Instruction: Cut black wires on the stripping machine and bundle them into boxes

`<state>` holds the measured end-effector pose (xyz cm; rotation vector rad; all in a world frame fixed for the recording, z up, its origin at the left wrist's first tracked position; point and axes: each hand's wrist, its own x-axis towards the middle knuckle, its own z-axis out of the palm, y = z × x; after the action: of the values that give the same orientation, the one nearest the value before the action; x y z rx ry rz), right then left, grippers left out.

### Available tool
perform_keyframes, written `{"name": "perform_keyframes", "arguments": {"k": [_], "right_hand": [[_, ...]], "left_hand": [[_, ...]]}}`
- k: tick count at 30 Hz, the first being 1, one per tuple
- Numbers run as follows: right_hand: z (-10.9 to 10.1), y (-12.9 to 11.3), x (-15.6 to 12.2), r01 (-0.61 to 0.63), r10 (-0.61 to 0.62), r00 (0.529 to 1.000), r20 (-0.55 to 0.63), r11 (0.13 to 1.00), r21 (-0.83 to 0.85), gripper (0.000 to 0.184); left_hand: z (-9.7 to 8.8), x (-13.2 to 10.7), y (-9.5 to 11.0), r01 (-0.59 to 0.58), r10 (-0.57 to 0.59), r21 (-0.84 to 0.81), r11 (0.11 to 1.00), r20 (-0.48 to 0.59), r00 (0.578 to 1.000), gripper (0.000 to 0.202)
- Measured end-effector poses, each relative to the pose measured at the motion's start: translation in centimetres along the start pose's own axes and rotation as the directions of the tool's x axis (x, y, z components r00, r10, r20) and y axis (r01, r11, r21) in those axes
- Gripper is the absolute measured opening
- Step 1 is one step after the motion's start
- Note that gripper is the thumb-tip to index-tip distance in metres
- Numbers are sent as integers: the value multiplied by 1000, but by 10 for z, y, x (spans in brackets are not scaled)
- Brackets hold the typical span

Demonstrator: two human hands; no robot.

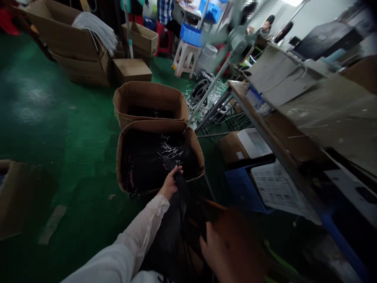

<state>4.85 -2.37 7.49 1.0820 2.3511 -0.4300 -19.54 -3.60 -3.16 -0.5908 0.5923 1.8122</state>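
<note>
My left hand point(171, 183) is closed around one end of a bundle of long black cables point(186, 192), at the near rim of an open cardboard box point(119, 161). Lower down and to the right, my right hand point(216, 249) grips the same bundle, its fingers partly blurred and dark. Between the two hands the bundle slants toward my body. Inside the box lie many more black strands point(144, 157), with white twist ties point(171, 150) showing on top. The far end of the bundle overlaps the box contents, so I cannot tell where it stops.
Behind stands a second open box point(150, 88). To the right runs a workbench point(250, 114), with a blue crate point(241, 190) beneath it. A fan point(237, 41) stands beyond, near scattered scraps point(218, 98). Larger cartons point(73, 55) are at the back left. Other people sit farther off.
</note>
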Motion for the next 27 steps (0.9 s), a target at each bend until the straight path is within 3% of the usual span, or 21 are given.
{"name": "perform_keyframes", "arguments": {"k": [4,9,15,22,27], "right_hand": [[27,22,-25,-11,15,999,-38,994,110,46],[55,51,-47,91,-40,972,-234,973,213,46],[72,65,-66,195,-49,914,-403,924,330,36],[64,64,-80,294,31,794,-607,855,428,32],[47,57,-91,389,132,702,-699,752,532,28]], "left_hand": [[16,-27,-6,-38,32,73,997,88,996,35],[44,-68,-8,-156,118,169,973,214,970,32],[94,-125,-17,-272,145,336,902,358,922,28],[167,-181,-35,-441,106,476,761,580,808,28],[216,-211,-57,-649,31,541,534,755,655,33]]}}
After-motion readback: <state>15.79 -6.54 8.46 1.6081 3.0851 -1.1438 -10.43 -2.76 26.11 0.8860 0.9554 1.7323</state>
